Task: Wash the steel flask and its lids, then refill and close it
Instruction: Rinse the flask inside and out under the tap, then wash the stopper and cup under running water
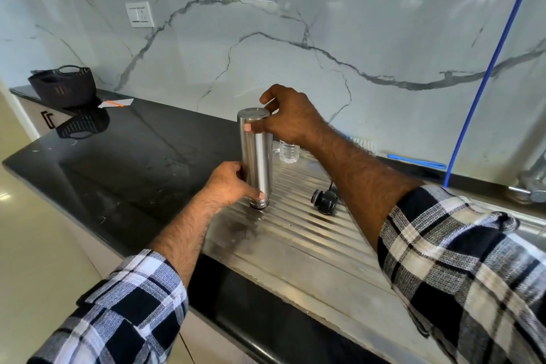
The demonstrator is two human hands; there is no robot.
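— Head view: what did the flask look like?

— The steel flask (pixel 256 156) was a tall brushed-metal cylinder with bright streaks down its side. It stood upside down on the ribbed steel drainboard (pixel 310 233), its narrow threaded mouth touching the ridges and its flat base facing up.

— And its lid?

— A black lid (pixel 325 201) lay on its side on the drainboard, just to the right of the flask and apart from it.

— How were your hands placed?

— My left hand (pixel 227 186) gripped the lower part of the flask, thumb across the front near the mouth, fingers curled behind. My right hand (pixel 291 118) came from above and held the upper end, thumb pressed on the front just below the rim, the other fingers bent over the base. Both checked sleeves were pushed up the forearms.

— Anything else nearby?

— A small clear plastic bottle (pixel 289 152) stood behind the flask, partly hidden by my right wrist. A dark basket (pixel 63 86) sat far left on the black counter (pixel 118 162).
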